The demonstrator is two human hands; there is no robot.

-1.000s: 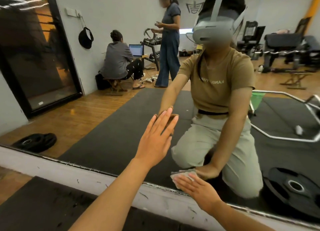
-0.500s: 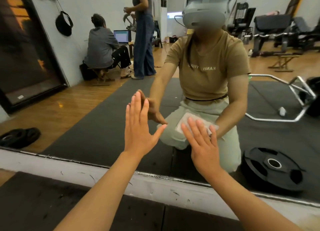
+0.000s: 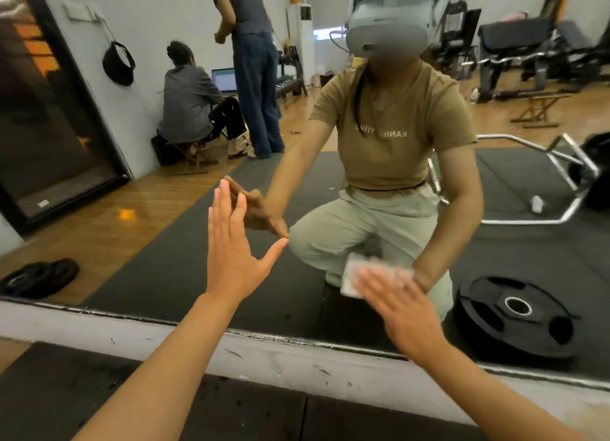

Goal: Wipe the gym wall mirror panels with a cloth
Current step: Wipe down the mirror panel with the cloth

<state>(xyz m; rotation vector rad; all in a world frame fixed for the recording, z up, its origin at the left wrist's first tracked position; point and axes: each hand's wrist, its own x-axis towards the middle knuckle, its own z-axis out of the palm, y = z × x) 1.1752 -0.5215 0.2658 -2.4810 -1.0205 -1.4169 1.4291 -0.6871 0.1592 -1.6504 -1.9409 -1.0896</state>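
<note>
The wall mirror point(image 3: 171, 269) fills the view and ends low at a white strip. My left hand point(image 3: 236, 252) lies flat against the glass with straight fingers and the thumb spread, left of centre. My right hand point(image 3: 401, 312) presses a white cloth point(image 3: 353, 277) onto the glass lower right; its fingers are straight and blurred by motion. Most of the cloth is hidden under that hand. The mirror shows me kneeling in a tan shirt with a headset.
A white wall base point(image 3: 297, 358) runs under the mirror, with a black floor mat point(image 3: 99, 404) below it. Reflected: a weight plate point(image 3: 518, 315) at right, a curved bar point(image 3: 528, 221), plates at left point(image 3: 36, 277), two people by a laptop, gym machines.
My right hand swept the cloth up the glass, then back down and to the right. My left hand stayed flat on the mirror. The view tilted slightly.
</note>
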